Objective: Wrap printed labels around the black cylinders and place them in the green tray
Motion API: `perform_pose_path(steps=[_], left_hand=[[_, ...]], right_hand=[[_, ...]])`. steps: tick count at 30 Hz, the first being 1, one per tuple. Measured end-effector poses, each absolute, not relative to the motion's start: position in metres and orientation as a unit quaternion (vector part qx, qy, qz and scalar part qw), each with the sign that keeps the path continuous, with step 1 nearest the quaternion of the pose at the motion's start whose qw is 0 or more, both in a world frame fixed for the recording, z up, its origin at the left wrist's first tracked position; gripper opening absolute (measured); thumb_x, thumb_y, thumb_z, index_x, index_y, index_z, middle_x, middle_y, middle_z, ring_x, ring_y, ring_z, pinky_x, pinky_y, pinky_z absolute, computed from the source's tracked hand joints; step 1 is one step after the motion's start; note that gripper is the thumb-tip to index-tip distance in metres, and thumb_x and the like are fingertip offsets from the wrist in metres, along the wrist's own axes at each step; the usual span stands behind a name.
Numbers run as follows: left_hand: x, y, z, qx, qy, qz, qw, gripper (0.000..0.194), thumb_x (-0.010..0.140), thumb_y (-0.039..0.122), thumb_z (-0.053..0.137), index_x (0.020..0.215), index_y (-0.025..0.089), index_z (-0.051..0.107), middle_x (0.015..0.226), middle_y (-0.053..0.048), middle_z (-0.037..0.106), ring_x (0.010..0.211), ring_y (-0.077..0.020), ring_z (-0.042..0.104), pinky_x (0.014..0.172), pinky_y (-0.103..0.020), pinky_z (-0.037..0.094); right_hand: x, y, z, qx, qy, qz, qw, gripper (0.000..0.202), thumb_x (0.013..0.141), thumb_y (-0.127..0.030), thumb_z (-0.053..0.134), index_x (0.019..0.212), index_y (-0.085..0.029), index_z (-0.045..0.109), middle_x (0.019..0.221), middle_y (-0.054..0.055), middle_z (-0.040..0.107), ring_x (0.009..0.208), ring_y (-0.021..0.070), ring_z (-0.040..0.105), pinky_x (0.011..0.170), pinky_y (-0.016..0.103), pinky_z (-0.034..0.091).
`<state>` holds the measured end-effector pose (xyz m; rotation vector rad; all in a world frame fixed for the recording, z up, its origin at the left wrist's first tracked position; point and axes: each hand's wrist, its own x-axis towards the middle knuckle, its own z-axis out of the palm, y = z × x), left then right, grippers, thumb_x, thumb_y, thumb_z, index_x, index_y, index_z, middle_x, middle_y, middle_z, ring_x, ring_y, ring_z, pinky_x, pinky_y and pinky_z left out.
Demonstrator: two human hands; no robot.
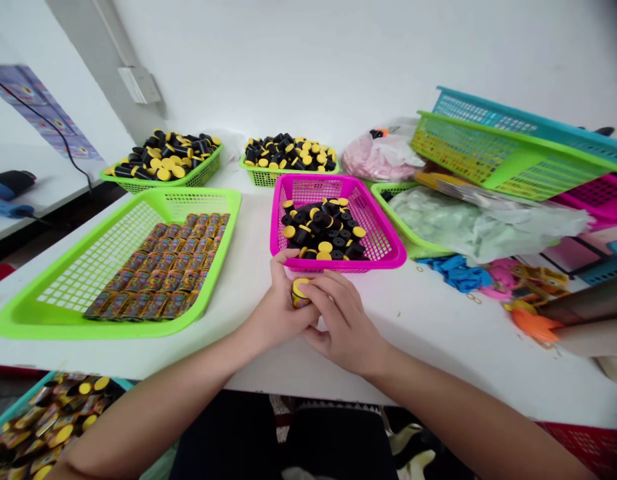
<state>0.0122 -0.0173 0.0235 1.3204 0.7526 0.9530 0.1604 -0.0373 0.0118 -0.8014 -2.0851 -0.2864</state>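
Observation:
My left hand (283, 307) is closed round a small canister (301, 293) with a yellow top and a dark printed side. From the right, my right hand (345, 320) pinches the same canister, its fingertips at the yellow top. Both hands are just above the table in front of a pink basket (395, 257), which holds loose black canisters (328, 227) with yellow ends. To the left, a large green basket (33, 327) contains printed canisters (163, 273) lying in neat rows. The canister's lower part is hidden by my fingers.
Two green baskets (208, 170) of black and yellow pieces stand by the wall. At right are stacked baskets (518, 160), a bag of pale green material (453, 220) and balloon-like scraps (458, 273). Below the table's left edge is a bin of printed canisters (53, 420).

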Motion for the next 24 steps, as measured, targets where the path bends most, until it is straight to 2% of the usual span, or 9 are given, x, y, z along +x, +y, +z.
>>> perform_pose_path(steps=[2, 8, 13, 16, 19, 21, 24], left_hand=[[0.012, -0.018, 0.023, 0.581, 0.323, 0.43, 0.611, 0.075, 0.07, 0.005, 0.061, 0.129, 0.021, 0.017, 0.059, 0.015, 0.049, 0.045, -0.0057, 0.051, 0.046, -0.014, 0.041], [0.007, -0.019, 0.027, 0.588, 0.252, 0.375, 0.671, 0.069, 0.075, 0.008, 0.054, 0.131, 0.02, 0.015, 0.056, 0.013, 0.054, 0.045, -0.0076, 0.051, 0.047, -0.016, 0.041], [0.009, -0.015, 0.019, 0.68, 0.308, 0.417, 0.519, 0.078, 0.07, 0.008, 0.063, 0.131, 0.021, 0.016, 0.078, 0.004, 0.06, 0.065, -0.0118, 0.062, 0.06, -0.023, 0.048], [0.009, -0.013, 0.014, 0.716, 0.315, 0.428, 0.453, 0.078, 0.073, 0.009, 0.061, 0.134, 0.019, 0.014, 0.087, -0.002, 0.062, 0.079, -0.0171, 0.067, 0.07, -0.03, 0.052], [0.007, -0.016, 0.018, 0.726, 0.333, 0.452, 0.397, 0.076, 0.072, 0.01, 0.063, 0.133, 0.022, 0.019, 0.099, -0.005, 0.062, 0.09, -0.0178, 0.067, 0.076, -0.031, 0.052], [0.002, -0.024, 0.026, 0.718, 0.368, 0.452, 0.38, 0.07, 0.073, 0.013, 0.068, 0.128, 0.024, 0.027, 0.1, -0.003, 0.062, 0.087, -0.0157, 0.066, 0.076, -0.029, 0.052], [-0.011, -0.041, 0.042, 0.7, 0.4, 0.41, 0.427, 0.061, 0.074, 0.021, 0.075, 0.122, 0.026, 0.036, 0.095, 0.001, 0.069, 0.08, -0.013, 0.067, 0.077, -0.027, 0.053]], right_hand=[[0.161, -0.035, 0.011, -0.307, -0.84, -0.122, 0.431, 0.055, 0.082, -0.017, 0.06, 0.135, -0.019, 0.043, 0.11, 0.013, 0.063, 0.11, 0.0297, 0.06, 0.097, 0.052, 0.053], [0.163, -0.036, 0.014, -0.269, -0.843, -0.078, 0.458, 0.049, 0.079, -0.017, 0.063, 0.126, -0.016, 0.048, 0.107, 0.013, 0.066, 0.109, 0.0269, 0.062, 0.096, 0.049, 0.055], [0.167, -0.034, 0.015, -0.251, -0.859, -0.159, 0.416, 0.035, 0.088, -0.023, 0.06, 0.121, -0.015, 0.053, 0.103, 0.011, 0.067, 0.106, 0.0259, 0.062, 0.101, 0.052, 0.051], [0.168, -0.03, 0.016, -0.244, -0.864, -0.183, 0.401, 0.03, 0.088, -0.021, 0.061, 0.117, -0.012, 0.056, 0.102, 0.013, 0.067, 0.106, 0.0262, 0.062, 0.103, 0.052, 0.05], [0.17, -0.027, 0.015, -0.246, -0.86, -0.18, 0.409, 0.033, 0.087, -0.02, 0.062, 0.119, -0.013, 0.055, 0.105, 0.013, 0.067, 0.111, 0.0262, 0.06, 0.103, 0.052, 0.051], [0.171, -0.028, 0.014, -0.243, -0.852, -0.162, 0.434, 0.037, 0.086, -0.019, 0.065, 0.12, -0.013, 0.054, 0.108, 0.013, 0.067, 0.112, 0.0256, 0.061, 0.103, 0.051, 0.051], [0.167, -0.035, 0.012, -0.206, -0.851, -0.119, 0.468, 0.039, 0.085, -0.02, 0.066, 0.12, -0.012, 0.053, 0.106, 0.013, 0.069, 0.11, 0.0241, 0.062, 0.104, 0.05, 0.051]])
